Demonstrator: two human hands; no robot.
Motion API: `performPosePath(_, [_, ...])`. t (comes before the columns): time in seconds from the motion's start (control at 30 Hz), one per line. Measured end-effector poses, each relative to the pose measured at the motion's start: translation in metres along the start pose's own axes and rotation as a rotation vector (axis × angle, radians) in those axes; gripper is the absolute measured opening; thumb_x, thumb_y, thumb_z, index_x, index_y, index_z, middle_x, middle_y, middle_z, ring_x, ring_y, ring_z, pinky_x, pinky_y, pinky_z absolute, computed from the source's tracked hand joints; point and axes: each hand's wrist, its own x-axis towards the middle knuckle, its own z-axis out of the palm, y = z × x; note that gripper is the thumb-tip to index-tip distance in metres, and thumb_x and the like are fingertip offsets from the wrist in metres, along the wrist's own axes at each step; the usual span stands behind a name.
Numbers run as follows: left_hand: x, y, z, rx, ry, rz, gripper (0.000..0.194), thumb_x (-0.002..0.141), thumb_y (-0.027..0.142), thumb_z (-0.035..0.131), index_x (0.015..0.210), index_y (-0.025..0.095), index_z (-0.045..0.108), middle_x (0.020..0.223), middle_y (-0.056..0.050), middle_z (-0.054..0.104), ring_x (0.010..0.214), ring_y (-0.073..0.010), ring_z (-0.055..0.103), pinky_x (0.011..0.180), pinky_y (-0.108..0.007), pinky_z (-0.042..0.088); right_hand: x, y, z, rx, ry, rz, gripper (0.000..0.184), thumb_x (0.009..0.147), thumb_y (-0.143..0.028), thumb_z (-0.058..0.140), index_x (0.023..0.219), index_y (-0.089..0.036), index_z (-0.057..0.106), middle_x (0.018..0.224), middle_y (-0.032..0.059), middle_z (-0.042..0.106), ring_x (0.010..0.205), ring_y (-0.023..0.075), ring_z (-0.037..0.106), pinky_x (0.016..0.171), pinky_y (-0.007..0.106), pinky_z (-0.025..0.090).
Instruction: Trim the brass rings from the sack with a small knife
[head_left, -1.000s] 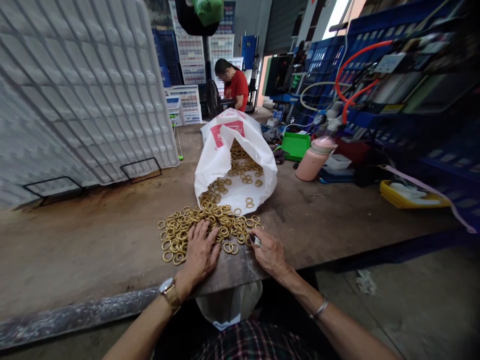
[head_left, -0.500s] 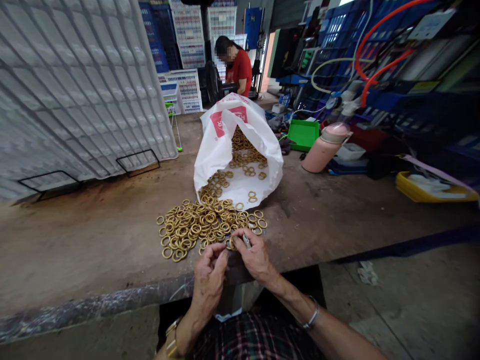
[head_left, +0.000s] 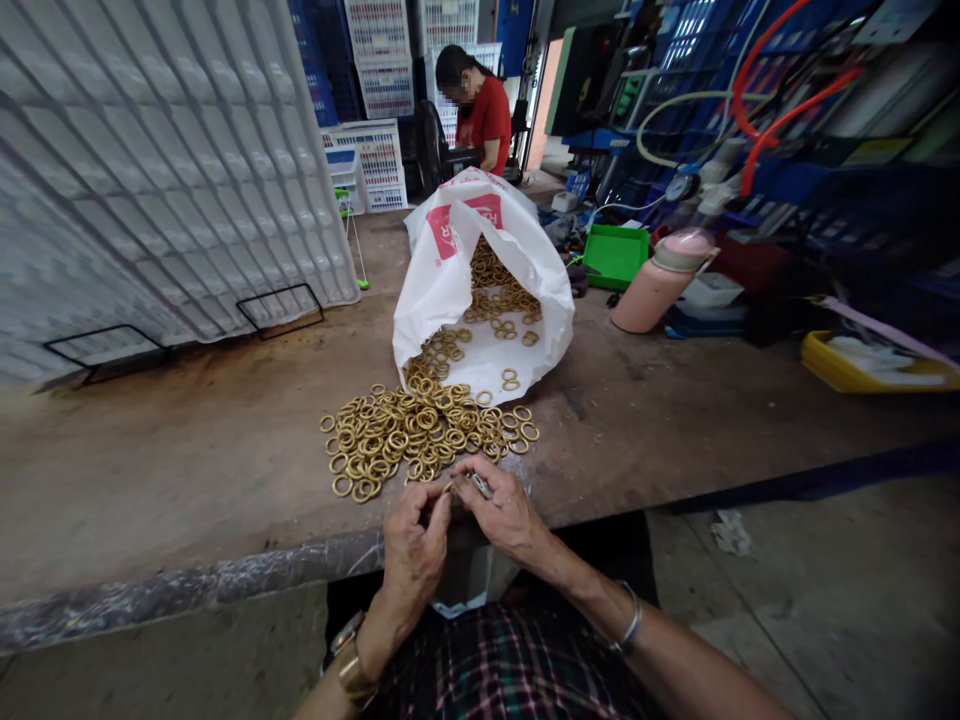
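Observation:
Close to the table's front edge, my left hand (head_left: 415,535) pinches a brass ring (head_left: 449,488) between thumb and forefinger. The ring is partly hidden by fingertips and seen nearly edge-on. My right hand (head_left: 504,512) is closed round a small silvery metal tool (head_left: 481,487), whose kind I cannot make out; its fingertips meet the ring too. Just beyond both hands lies a loose pile of brass rings (head_left: 405,432). It spills from the mouth of a white woven sack (head_left: 420,310) lying on its side, with more rings inside.
Stacked clear plastic trays (head_left: 172,180) stand at left behind black wire stands (head_left: 281,305). Right of the sack are a green tray (head_left: 616,257), a pink bottle (head_left: 652,293) and a yellow tray (head_left: 847,375). Across the table (head_left: 187,460), a person in red (head_left: 491,125) is bent forward.
My hands have come together, and a ring that was at my right fingertips is now between both hands. The view has shifted slightly, so the pile appears higher.

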Motion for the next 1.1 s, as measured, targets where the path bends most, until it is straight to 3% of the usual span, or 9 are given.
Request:
performPosePath(0.13, [-0.004, -0.001, -0.001, 0.032, -0.063, 0.049, 0.013, 0.077, 0.025, 0.052, 0.075, 0.018, 0.062, 0.065, -0.001, 0.059, 0.061, -0.0136, 0.053, 0.061, -0.026, 0.042, -0.002, 0.000, 0.003, 0.009, -0.068, 0.037, 0.022, 0.084, -0.034, 0.045, 0.075, -0.019, 0.057, 0.069, -0.0018, 0.057, 0.066, 0.0110, 0.051, 0.062, 0.021, 0.040])
performPosePath(0.23, [-0.006, 0.007, -0.003, -0.093, -0.102, -0.081, 0.014, 0.077, 0.028, 0.053, 0.070, 0.018, 0.060, 0.061, 0.001, 0.057, 0.056, -0.0117, 0.050, 0.057, -0.024, 0.041, -0.002, 0.000, 0.007, 0.052, -0.058, 0.067, 0.020, 0.082, -0.030, 0.046, 0.068, -0.018, 0.054, 0.063, -0.0034, 0.052, 0.060, 0.0099, 0.047, 0.056, 0.020, 0.038])
performPosePath(0.43, [-0.011, 0.015, -0.012, -0.475, -0.302, -0.426, 0.029, 0.076, 0.046, 0.054, 0.076, 0.017, 0.054, 0.055, 0.005, 0.049, 0.042, -0.0073, 0.042, 0.042, -0.020, 0.036, -0.005, -0.001, 0.011, 0.102, -0.089, 0.098, 0.021, 0.082, -0.030, 0.044, 0.066, -0.018, 0.051, 0.058, -0.0046, 0.047, 0.054, 0.0088, 0.043, 0.052, 0.019, 0.036])
performPosePath(0.67, [-0.021, 0.007, -0.019, -0.718, -0.307, -0.466, 0.026, 0.081, 0.041, 0.051, 0.074, 0.016, 0.052, 0.062, 0.004, 0.050, 0.046, -0.0054, 0.043, 0.044, -0.019, 0.038, -0.007, -0.004, 0.016, 0.168, -0.185, 0.114, 0.028, 0.086, -0.033, 0.040, 0.065, -0.018, 0.051, 0.054, -0.0036, 0.051, 0.051, 0.0093, 0.048, 0.051, 0.020, 0.038])
performPosePath(0.83, [-0.025, 0.008, -0.021, -0.757, -0.248, -0.531, 0.025, 0.079, 0.041, 0.054, 0.077, 0.017, 0.051, 0.062, 0.005, 0.051, 0.048, -0.0060, 0.045, 0.045, -0.019, 0.039, -0.008, 0.000, 0.016, -0.094, -0.078, 0.022, 0.021, 0.084, -0.028, 0.039, 0.077, -0.020, 0.057, 0.059, -0.0018, 0.055, 0.054, 0.0115, 0.050, 0.052, 0.022, 0.037])
performPosePath(0.93, [-0.026, 0.009, -0.021, -0.758, -0.226, -0.530, 0.026, 0.079, 0.042, 0.055, 0.077, 0.016, 0.051, 0.061, 0.005, 0.051, 0.047, -0.0060, 0.045, 0.045, -0.019, 0.039, -0.013, 0.004, 0.016, -0.330, -0.140, -0.095, 0.015, 0.080, -0.019, 0.042, 0.078, -0.021, 0.057, 0.064, -0.0003, 0.059, 0.057, 0.0124, 0.051, 0.054, 0.022, 0.034])
performPosePath(1.1, [-0.025, 0.011, -0.020, -0.795, -0.193, -0.571, 0.027, 0.077, 0.042, 0.058, 0.077, 0.016, 0.051, 0.060, 0.004, 0.053, 0.046, -0.0056, 0.046, 0.045, -0.018, 0.039, -0.018, 0.005, 0.018, -0.580, -0.214, -0.147, 0.015, 0.076, -0.013, 0.043, 0.079, -0.019, 0.056, 0.068, 0.0016, 0.060, 0.059, 0.0135, 0.052, 0.054, 0.023, 0.028])
